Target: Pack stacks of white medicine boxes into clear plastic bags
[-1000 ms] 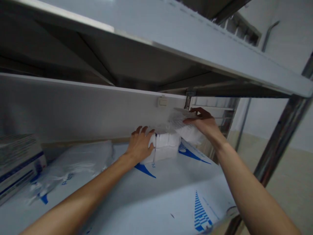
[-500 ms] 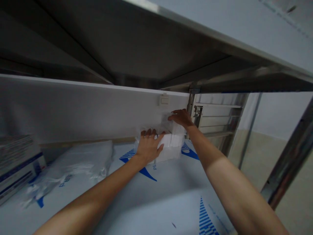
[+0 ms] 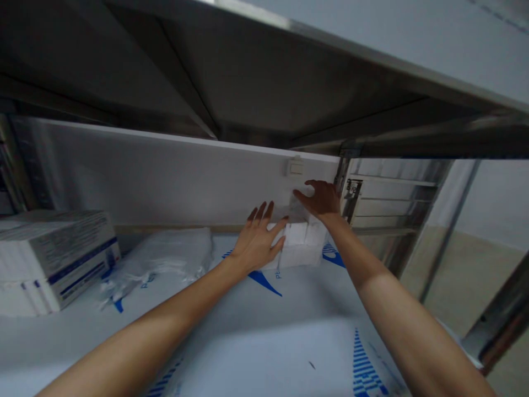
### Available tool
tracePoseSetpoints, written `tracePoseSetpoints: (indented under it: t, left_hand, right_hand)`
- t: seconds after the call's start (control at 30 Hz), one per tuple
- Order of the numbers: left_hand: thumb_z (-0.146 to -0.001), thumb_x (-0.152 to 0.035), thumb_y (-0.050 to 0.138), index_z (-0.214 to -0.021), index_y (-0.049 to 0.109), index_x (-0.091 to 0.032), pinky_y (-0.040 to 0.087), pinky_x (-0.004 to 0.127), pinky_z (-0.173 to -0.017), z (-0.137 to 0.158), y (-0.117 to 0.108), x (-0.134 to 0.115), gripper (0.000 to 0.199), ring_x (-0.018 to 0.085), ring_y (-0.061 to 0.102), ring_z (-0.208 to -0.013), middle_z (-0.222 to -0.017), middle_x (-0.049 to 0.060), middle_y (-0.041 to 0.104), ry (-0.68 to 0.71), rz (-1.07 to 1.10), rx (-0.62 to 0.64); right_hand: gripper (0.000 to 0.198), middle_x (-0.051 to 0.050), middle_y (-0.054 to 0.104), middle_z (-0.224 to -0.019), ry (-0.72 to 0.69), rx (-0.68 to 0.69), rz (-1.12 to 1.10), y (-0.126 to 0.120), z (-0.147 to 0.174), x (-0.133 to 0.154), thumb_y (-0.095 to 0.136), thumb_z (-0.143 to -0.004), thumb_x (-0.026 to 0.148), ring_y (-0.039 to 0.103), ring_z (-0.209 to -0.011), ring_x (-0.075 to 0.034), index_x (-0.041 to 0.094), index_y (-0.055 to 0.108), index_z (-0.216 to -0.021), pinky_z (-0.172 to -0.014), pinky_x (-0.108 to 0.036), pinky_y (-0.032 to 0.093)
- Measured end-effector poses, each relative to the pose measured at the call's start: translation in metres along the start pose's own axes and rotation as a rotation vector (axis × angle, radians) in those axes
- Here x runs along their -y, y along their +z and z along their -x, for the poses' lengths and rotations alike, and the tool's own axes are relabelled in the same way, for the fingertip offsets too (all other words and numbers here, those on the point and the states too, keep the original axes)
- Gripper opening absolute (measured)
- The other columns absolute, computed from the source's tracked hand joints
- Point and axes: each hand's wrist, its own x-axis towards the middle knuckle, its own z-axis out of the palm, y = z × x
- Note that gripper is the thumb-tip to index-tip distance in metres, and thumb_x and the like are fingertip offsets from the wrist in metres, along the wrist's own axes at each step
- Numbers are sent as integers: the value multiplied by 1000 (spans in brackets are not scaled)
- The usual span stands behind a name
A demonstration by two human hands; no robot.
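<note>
White boxes [image 3: 301,253] stand stacked near the back panel [image 3: 185,182], which probably serves as a stop behind them on the film-covered shelf [image 3: 248,331]. Fingers spread, the left hand [image 3: 259,240] is at the stack's left end, seemingly to steady it. Above the right end, the right hand [image 3: 323,199] has thumb and fingers parted; dimness hides whether it touches the clear plastic [image 3: 298,208] below.

You appear to be in a storeroom: on the wide shelf covered in pale-blue printed film [image 3: 289,325] sit white-and-blue printed cardboard cartons [image 3: 80,259], flat clear plastic bags [image 3: 177,248] and small white rectangular boxes [image 3: 301,253]; above it spans a grey metal shelf [image 3: 268,82].
</note>
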Motion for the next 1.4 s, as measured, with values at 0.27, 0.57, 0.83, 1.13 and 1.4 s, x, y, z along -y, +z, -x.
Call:
tracePoseSetpoints:
  t: [0.27, 0.57, 0.83, 1.13, 1.4]
  left_hand:
    - [-99, -24, 41, -112, 67, -17, 51, 43, -95, 76, -47, 63, 30, 29, 66, -106, -112, 13, 70, -96, -54, 358]
    - [-94, -13, 39, -99, 65, -17, 53, 36, -77, 136, -62, 112, 28, 26, 71, -88, -97, 11, 73, -342, -136, 476]
    - [-98, -23, 41, -110, 64, -15, 45, 44, -105, 161, -43, 116, 27, 32, 56, -128, -118, 15, 71, -355, -164, 492]
    - [-102, -26, 35, -98, 68, -13, 48, 45, -98, 164, -34, 117, 36, 28, 69, -101, -98, 15, 73, -371, -139, 463]
    - [-100, -23, 39, -103, 71, -10, 44, 45, -104, 160, -42, 120, 35, 30, 63, -113, -111, 17, 71, -381, -182, 371]
  right_hand:
    - [17, -10, 72, -99, -512, -202, -332, 29, 70, 86, 54, -86, 20, 60, -104, -28, 21, 67, -97, -93, -43, 46]
    - [22, -8, 70, -84, -733, 106, -364, 97, 169, 128, 50, -88, 13, 64, -86, -26, 22, 66, -101, -79, -41, 53]
    - [20, -10, 71, -97, -693, 255, -483, 107, 202, 137, 54, -89, 17, 68, -91, -26, 21, 63, -107, -85, -40, 56]
    - [23, -12, 71, -104, -840, 334, -472, 101, 202, 135, 51, -93, 17, 66, -99, -26, 18, 62, -113, -90, -43, 55]
    - [22, -11, 71, -101, -829, 324, -402, 99, 202, 135, 51, -93, 17, 65, -96, -27, 19, 63, -110, -89, -43, 53]
